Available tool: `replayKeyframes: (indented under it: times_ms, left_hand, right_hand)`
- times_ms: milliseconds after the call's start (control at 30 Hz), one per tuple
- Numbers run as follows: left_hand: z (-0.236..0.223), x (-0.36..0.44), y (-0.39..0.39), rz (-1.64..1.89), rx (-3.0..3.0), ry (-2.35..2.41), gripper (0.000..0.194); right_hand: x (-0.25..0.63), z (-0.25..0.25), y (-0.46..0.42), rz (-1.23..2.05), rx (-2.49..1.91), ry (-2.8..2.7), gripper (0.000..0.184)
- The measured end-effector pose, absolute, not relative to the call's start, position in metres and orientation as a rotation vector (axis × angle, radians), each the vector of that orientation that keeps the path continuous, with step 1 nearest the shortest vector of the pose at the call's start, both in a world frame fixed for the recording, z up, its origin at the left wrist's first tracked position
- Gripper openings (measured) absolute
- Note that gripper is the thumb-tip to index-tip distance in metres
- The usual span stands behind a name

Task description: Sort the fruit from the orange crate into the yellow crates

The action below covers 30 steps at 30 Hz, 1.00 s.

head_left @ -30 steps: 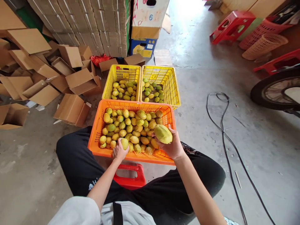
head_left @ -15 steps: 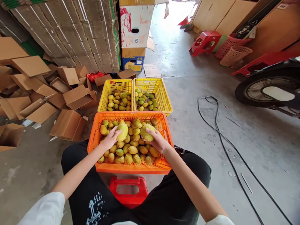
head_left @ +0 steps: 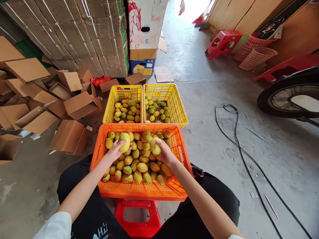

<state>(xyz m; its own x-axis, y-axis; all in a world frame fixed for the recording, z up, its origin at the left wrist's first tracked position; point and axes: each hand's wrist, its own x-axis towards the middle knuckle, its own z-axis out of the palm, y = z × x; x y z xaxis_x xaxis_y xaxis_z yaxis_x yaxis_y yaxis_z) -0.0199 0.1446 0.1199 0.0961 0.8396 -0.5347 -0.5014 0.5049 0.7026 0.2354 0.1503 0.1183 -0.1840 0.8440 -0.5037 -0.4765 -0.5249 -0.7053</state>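
Observation:
My left hand (head_left: pixel 115 150) is closed round a large yellow-green lemon (head_left: pixel 125 142), held above the left part of the orange crate (head_left: pixel 104 192). On the right, my right hand (head_left: pixel 165 154) grips another yellow-green lemon (head_left: pixel 155 146) over the same crate. Beneath both hands lie many lemons (head_left: pixel 142 167), mostly yellow with some green or brownish ones. Just beyond the orange crate stand two yellow crates side by side. The left yellow crate (head_left: pixel 109 108) contains yellowish lemons, and the right yellow crate (head_left: pixel 179 106) has greener ones mixed with yellow.
A red stool (head_left: pixel 137 229) is under the orange crate, between my knees. Loose cardboard boxes (head_left: pixel 71 136) lie at the left, before stacked flat cardboard (head_left: pixel 74 36). On the right are a black cable (head_left: pixel 238 142) and a wheel (head_left: pixel 279 98). A person's hand (head_left: pixel 182 7) shows far back.
Both hands still hold their lemons; the left one has shifted slightly left and its lemon has turned a little. The view has tilted and moved closer to the orange crate.

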Motion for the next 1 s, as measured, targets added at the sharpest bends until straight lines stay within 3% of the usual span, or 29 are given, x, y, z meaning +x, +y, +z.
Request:
replayKeyframes:
  times_ms: [200,433,733,1000]
  left_hand:
    - [0.099,-0.023,0.148,1.093,0.208,1.173,0.027]
    - [0.098,-0.013,0.136,0.925,0.338,1.147,0.05]
    - [0.104,-0.005,0.127,0.822,0.288,1.152,0.058]
    - [0.094,-0.002,0.123,0.861,0.246,1.174,0.044]
  right_hand:
    - [0.232,0.103,0.149,1.964,-1.126,-0.52,0.041]
    - [0.233,0.104,0.147,1.969,-1.168,-0.458,0.037]
    - [0.231,0.096,0.149,1.98,-1.252,-0.37,0.041]
    - [0.223,0.109,0.136,2.001,-1.175,-0.547,0.035]
